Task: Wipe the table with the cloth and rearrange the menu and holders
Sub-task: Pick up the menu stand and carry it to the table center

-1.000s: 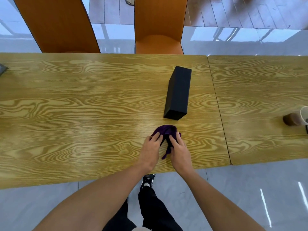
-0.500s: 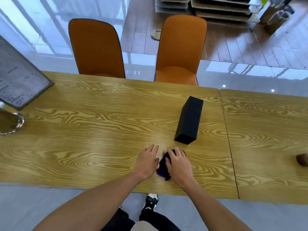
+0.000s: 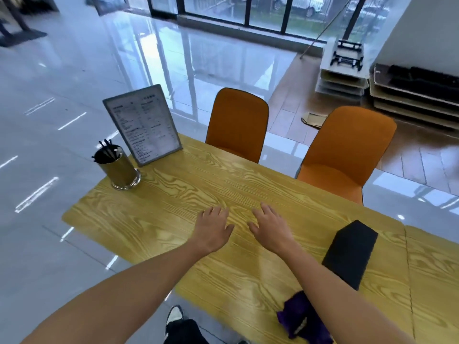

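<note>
Both hands, the left hand and right hand, hover spread and empty over the table, the purple cloth lying under the right forearm, so a hasty reach could topple the upright menu or utensil holder.

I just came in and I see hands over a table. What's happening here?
A person is tidying a wooden table. Both hands are empty right now: the left hand and the right hand are spread open above the middle of the table. The purple cloth lies near the front edge, under the right forearm, with a black box just behind it. At the far left corner stand a menu and a metal holder with dark sticks in it, untouched at this moment.
</note>
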Demonstrator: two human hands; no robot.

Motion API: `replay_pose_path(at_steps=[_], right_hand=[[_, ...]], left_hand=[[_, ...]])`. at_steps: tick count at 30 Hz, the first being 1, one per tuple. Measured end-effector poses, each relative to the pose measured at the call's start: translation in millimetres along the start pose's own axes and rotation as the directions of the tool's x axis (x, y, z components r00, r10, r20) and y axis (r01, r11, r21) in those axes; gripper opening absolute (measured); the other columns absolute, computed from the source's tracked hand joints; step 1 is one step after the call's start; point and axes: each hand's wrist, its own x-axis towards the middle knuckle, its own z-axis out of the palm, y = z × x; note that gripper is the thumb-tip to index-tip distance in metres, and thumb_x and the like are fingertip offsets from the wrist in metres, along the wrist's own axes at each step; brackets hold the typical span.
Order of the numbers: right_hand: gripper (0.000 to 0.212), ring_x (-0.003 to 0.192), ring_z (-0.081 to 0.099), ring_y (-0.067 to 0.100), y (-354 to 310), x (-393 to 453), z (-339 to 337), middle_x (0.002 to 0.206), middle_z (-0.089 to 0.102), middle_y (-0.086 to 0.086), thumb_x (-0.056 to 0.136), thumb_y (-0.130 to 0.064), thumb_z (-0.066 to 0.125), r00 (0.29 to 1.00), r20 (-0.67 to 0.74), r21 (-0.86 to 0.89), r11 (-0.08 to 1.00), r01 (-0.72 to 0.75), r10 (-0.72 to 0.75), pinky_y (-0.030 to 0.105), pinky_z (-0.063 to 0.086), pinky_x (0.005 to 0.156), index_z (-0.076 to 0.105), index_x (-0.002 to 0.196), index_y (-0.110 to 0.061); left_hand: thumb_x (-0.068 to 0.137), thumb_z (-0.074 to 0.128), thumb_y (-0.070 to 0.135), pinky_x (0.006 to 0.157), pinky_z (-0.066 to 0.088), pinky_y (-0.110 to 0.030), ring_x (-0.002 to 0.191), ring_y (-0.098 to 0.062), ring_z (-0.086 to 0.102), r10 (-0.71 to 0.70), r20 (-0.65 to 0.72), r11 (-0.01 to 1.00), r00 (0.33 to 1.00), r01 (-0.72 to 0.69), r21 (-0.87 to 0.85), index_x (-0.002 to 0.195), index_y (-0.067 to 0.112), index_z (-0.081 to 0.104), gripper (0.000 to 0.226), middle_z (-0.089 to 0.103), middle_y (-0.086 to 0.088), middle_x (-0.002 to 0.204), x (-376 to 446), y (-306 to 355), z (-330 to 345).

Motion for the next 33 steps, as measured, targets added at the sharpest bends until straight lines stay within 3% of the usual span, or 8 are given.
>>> replay_pose_path(at_steps=[6,13,19,22,25,28,31,33], right_hand=[[0.059,0.150,0.025,0.032,-71,83,-43,0.163,0.027,0.013,0.101,-0.052,0.044,0.995,-0.036,-0.049,0.994,0.096,-0.097,0.048,0.028,0.118,0.040,0.151,-0.020],[0.062,0.148,0.029,0.032,-152,193,-75,0.163,0.030,0.012,0.099,-0.051,0.052,0.990,-0.070,0.020,0.992,0.127,-0.125,0.048,0.032,0.117,0.040,0.152,-0.021],[0.073,0.151,0.024,0.026,-202,286,-83,0.166,0.024,0.008,0.095,-0.047,0.062,0.993,-0.060,0.181,0.977,0.114,-0.104,0.044,0.031,0.116,0.031,0.157,-0.023],[0.079,0.151,0.025,0.025,-220,324,-83,0.165,0.026,0.008,0.093,-0.046,0.066,0.995,-0.057,0.250,0.964,0.092,-0.080,0.042,0.029,0.118,0.028,0.158,-0.021],[0.086,0.148,0.030,0.023,-236,358,-79,0.163,0.032,0.004,0.090,-0.049,0.070,0.999,-0.035,0.371,0.928,0.024,-0.012,0.044,0.033,0.117,0.027,0.158,-0.019],[0.090,0.142,0.042,0.026,-250,388,-75,0.158,0.042,0.004,0.086,-0.049,0.075,0.998,-0.007,0.523,0.850,-0.055,0.069,0.047,0.042,0.111,0.029,0.156,-0.018],[0.088,0.139,0.045,0.027,-260,415,-71,0.157,0.043,0.006,0.087,-0.042,0.076,0.991,0.049,0.619,0.775,-0.129,0.125,0.046,0.046,0.106,0.027,0.157,-0.017],[0.088,0.137,0.046,0.027,-264,432,-68,0.157,0.041,0.006,0.088,-0.039,0.076,0.984,0.080,0.675,0.718,-0.172,0.160,0.042,0.047,0.102,0.026,0.157,-0.016]], left_hand=[[0.098,0.038,0.058,0.111,0.033,-0.049,0.137,-0.028,0.041,-0.146,-0.140,0.989,0.979,0.143,-0.028,0.145,0.020,0.044,0.061,0.047,-0.006,0.149,30,-86,-57],[0.098,0.049,0.047,0.098,0.046,-0.044,0.122,-0.030,0.055,-0.289,-0.381,0.938,0.878,0.179,-0.297,0.140,0.011,0.051,0.055,0.059,-0.010,0.134,84,-193,-111],[0.092,0.053,0.056,0.110,0.039,-0.049,0.138,-0.031,0.036,-0.456,-0.280,0.816,0.845,0.271,-0.511,0.150,0.018,0.032,0.072,0.039,-0.011,0.151,137,-271,-119],[0.090,0.056,0.057,0.114,0.035,-0.050,0.144,-0.029,0.027,-0.555,-0.210,0.675,0.805,0.287,-0.680,0.153,0.020,0.019,0.081,0.028,-0.006,0.156,159,-292,-117],[0.094,0.059,0.047,0.112,0.031,-0.038,0.146,-0.025,0.026,-0.708,-0.061,0.361,0.704,0.286,-0.888,0.157,0.021,0.005,0.087,0.017,-0.003,0.161,180,-302,-121],[0.093,0.060,0.052,0.120,0.016,-0.045,0.153,-0.025,0.004,-0.783,0.127,0.117,0.609,0.344,-0.932,0.157,0.019,-0.012,0.102,-0.004,-0.005,0.167,204,-309,-122],[0.091,0.064,0.050,0.120,0.013,-0.052,0.153,-0.030,-0.002,-0.826,0.225,-0.009,0.517,0.386,-0.922,0.155,0.017,-0.019,0.110,-0.013,-0.008,0.166,226,-316,-123],[0.089,0.067,0.049,0.119,0.014,-0.055,0.153,-0.031,-0.003,-0.844,0.232,-0.032,0.483,0.386,-0.922,0.155,0.016,-0.019,0.113,-0.014,-0.009,0.166,239,-322,-123]])
